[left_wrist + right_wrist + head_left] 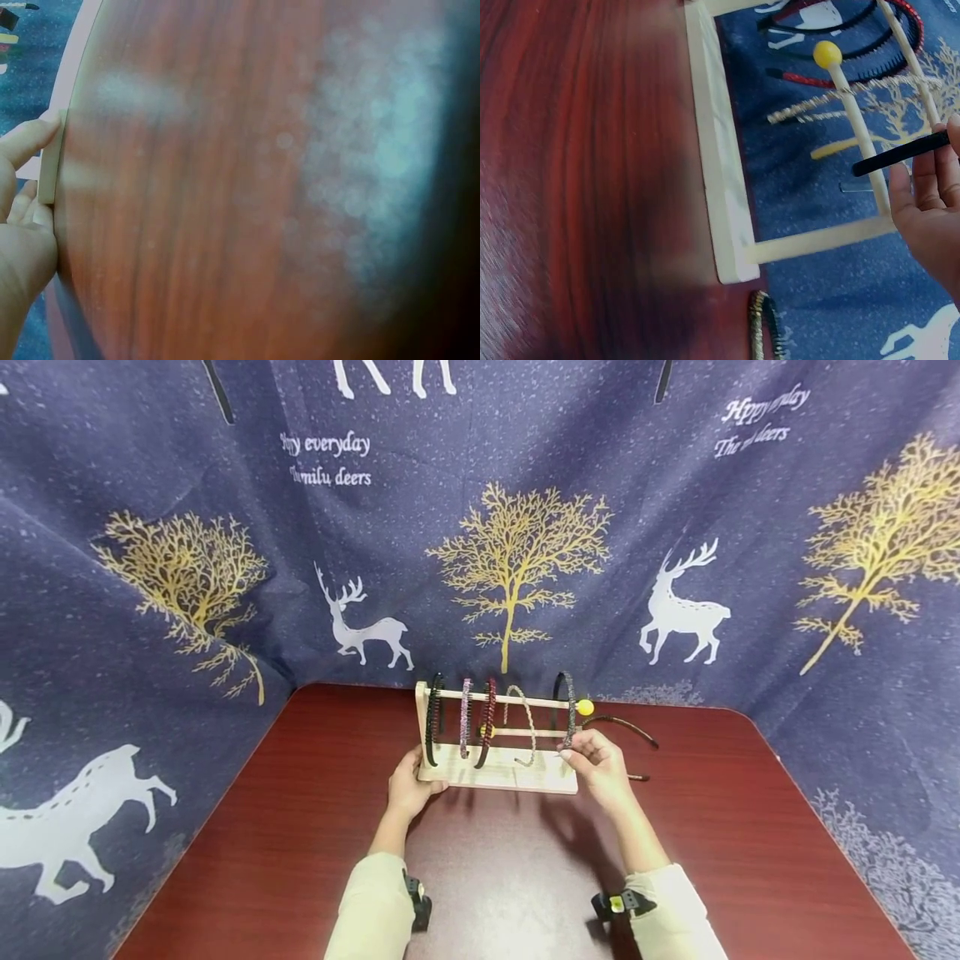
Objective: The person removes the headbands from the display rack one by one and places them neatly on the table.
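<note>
A pale wooden headband rack stands on the table, with headbands hung over its upper rod. My left hand grips the left end of its base; in the left wrist view the thumb and fingers lie around the wooden edge. At the rack's right end my right hand pinches the lower end of a dark grey headband. Its black tip shows in the right wrist view. Further left hang a braided beige headband, a red-and-black one, a pinkish one and a black one.
Behind my right hand, another headband lies on the dark red table, just right of the rack. Yellow balls cap the rods. A blue cloth with deer and trees hangs behind the table and along both sides.
</note>
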A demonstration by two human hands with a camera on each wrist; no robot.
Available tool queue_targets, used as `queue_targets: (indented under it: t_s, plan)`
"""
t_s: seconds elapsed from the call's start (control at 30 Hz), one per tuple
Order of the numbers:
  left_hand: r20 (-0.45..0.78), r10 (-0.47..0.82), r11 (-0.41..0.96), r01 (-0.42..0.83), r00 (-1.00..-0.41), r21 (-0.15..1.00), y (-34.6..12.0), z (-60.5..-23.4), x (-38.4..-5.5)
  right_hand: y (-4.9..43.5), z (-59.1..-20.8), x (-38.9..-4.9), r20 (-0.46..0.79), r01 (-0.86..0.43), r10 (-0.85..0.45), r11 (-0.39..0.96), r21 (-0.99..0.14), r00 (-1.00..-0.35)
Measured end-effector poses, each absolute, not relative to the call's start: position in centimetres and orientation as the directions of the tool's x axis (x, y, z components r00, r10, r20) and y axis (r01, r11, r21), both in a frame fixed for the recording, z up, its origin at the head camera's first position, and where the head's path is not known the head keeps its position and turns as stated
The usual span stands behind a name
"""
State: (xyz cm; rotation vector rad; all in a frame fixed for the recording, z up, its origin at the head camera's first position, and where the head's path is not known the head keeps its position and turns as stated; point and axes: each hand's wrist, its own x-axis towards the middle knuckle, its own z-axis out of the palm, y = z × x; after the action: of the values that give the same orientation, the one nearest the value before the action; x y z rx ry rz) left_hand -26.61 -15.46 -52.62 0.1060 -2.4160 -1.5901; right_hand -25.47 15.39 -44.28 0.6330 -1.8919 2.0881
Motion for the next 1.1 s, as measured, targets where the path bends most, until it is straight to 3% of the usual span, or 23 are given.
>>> queue_targets:
  t_s: [0.47, 0.73, 1.1]
  plan:
    - [0.161, -0.186, 0.389, 0.078, -0.969, 0.918, -15.3, -52.6, -26.7, 17.6, -43.3, -25.3, 0.486, -0.476, -0.019, -0.17, -0.863, -0.874]
    - [0.156, -0.194, 0.416, 0.063, -0.969, 0.907, -15.3, -52.6, -26.7, 18.0, -42.9, -25.3, 0.53, -0.504, -0.02, -0.281, -0.817, -0.848]
    - [0.163, -0.181, 0.367, 0.087, -0.97, 0.926, -15.3, -52.7, -26.7, 18.8, -42.1, -25.6, 0.584, -0.561, -0.019, -0.257, -0.787, -0.811]
